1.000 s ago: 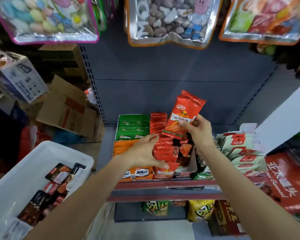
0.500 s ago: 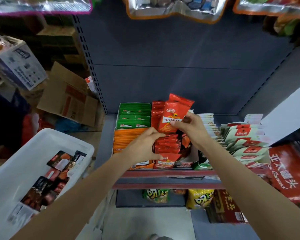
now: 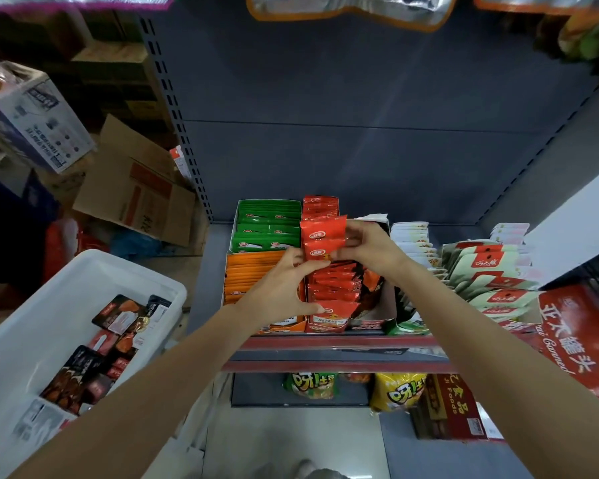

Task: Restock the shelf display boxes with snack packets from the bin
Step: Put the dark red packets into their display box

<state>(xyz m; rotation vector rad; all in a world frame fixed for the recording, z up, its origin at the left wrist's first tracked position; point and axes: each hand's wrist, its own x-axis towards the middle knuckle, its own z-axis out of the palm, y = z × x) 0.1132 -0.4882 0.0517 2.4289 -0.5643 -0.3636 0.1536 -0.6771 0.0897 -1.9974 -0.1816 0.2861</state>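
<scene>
The right hand (image 3: 367,250) pinches the upper right edge of a glossy red foil snack packet (image 3: 323,242) between thumb and closed fingers, and the left hand (image 3: 281,288) meets the same packet from the other side, fingertips curled against its lower left corner with the thumb stretched low toward the front of the row. The packet is flat, rectangular and crinkled, with a crimped top seal and a small white oval logo; it stands almost upright between the two hands, its lower end sunk among the other red packets (image 3: 332,288) filed in an open red cardboard display box (image 3: 327,326). Just left of the left fingers lies an orange cardboard box of thin orange packets (image 3: 253,274), and behind it a green box of green packets (image 3: 268,224). Beside the right wrist stand rows of pale white-and-red pouches (image 3: 488,271), leaning back in overlapping layers. All these sit on a grey metal shelf with a red front rail (image 3: 325,344). Well to the left of the left forearm, a white plastic bin (image 3: 32,326) with smooth walls holds loose dark snack packets (image 3: 94,361) lying flat in a scatter.
</scene>
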